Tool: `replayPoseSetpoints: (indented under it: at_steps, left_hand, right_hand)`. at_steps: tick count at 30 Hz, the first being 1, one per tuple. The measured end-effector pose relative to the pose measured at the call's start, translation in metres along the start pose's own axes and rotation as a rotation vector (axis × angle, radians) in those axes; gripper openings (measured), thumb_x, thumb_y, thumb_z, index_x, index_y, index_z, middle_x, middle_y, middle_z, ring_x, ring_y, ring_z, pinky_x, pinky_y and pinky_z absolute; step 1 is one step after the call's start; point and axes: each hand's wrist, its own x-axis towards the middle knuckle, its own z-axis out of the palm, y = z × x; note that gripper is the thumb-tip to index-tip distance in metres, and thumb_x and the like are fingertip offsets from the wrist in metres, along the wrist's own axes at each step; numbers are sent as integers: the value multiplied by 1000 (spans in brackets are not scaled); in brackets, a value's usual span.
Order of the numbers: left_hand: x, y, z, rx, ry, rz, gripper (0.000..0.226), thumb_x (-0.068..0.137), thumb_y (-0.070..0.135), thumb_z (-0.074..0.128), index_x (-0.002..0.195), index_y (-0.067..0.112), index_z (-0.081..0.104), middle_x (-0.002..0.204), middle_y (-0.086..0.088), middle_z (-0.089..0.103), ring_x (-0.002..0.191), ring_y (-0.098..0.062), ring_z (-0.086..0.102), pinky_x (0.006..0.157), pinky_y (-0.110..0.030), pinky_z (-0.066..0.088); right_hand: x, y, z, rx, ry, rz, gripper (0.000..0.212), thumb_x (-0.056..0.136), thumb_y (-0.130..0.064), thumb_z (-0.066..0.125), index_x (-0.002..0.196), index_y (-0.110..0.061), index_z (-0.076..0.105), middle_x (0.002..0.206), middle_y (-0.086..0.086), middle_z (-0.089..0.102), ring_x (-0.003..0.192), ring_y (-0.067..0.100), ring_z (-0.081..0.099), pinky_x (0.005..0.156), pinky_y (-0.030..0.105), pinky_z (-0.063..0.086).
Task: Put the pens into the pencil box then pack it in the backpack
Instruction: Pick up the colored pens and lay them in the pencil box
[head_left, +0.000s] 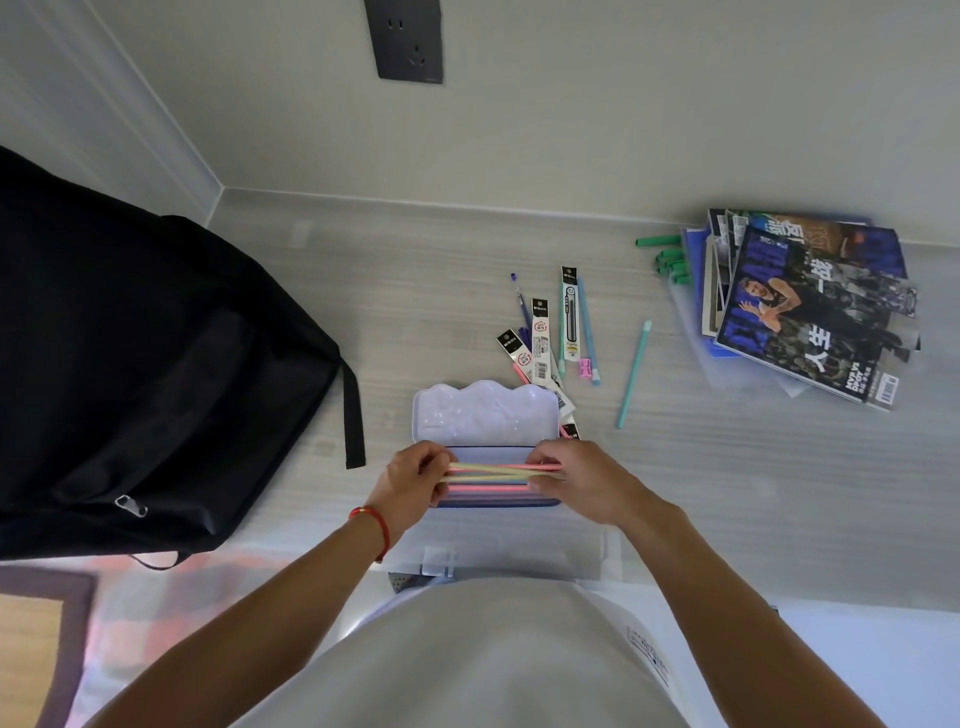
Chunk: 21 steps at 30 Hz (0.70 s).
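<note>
Hands meet over the open pencil box (488, 415) on the desk: left hand (410, 478) and right hand (571, 480) each pinch one end of a bundle of thin pens (498, 470), held just above the box tray. More pens (632, 374) lie loose behind it. Black backpack (145, 374) stands at left, well apart.

Pastel pens (501, 470) over open pencil box (485, 415); black backpack (145, 374) left.

Bare forearms; thin red cord bracelet (375, 522) on left wrist; light grey short-sleeved shirt (483, 654), small printed text at 3 o'clock.
</note>
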Motion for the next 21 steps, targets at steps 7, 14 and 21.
replayPoseSetpoints:
  at_steps: [7, 14, 21]
  left_hand:
    - [5, -3, -12, 446, 41, 373, 17, 91, 9, 65, 103, 17, 73, 98, 2, 68, 85, -14, 65, 76, -20, 57]
    - [5, -6, -15, 908, 111, 674, 26, 71, -6, 77, 88, 14, 75, 78, -4, 70, 76, -28, 62, 65, -33, 55]
    - [3, -3, -13, 869, 124, 609, 15, 85, 5, 68, 99, 11, 72, 92, -8, 70, 86, -30, 57, 76, -39, 56]
  right_hand:
    - [8, 8, 15, -121, 202, -60, 12, 92, -22, 72, 100, -14, 76, 102, 6, 64, 92, 23, 63, 79, 35, 53]
    - [11, 4, 35, -251, 312, 9, 19, 94, -33, 68, 106, -21, 74, 113, 1, 61, 110, 19, 56, 85, 34, 56]
    - [16, -3, 42, -392, 280, -5, 21, 98, -34, 60, 109, -23, 74, 109, -2, 62, 118, 17, 52, 86, 29, 55]
